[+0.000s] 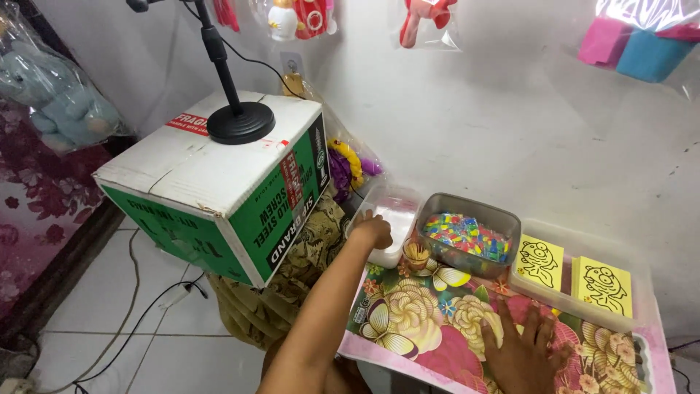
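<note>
My left hand (374, 229) reaches into the clear tub (390, 222); I cannot tell if its fingers hold something. My right hand (523, 349), partly cut off, lies flat, fingers wide, on the tabletop (408, 321). I count two yellow cards (539, 263).

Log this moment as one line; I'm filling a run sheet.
left hand: reaching into clear tub | right hand: flat on floral mat | nearby: bead tray, yellow cards
</note>
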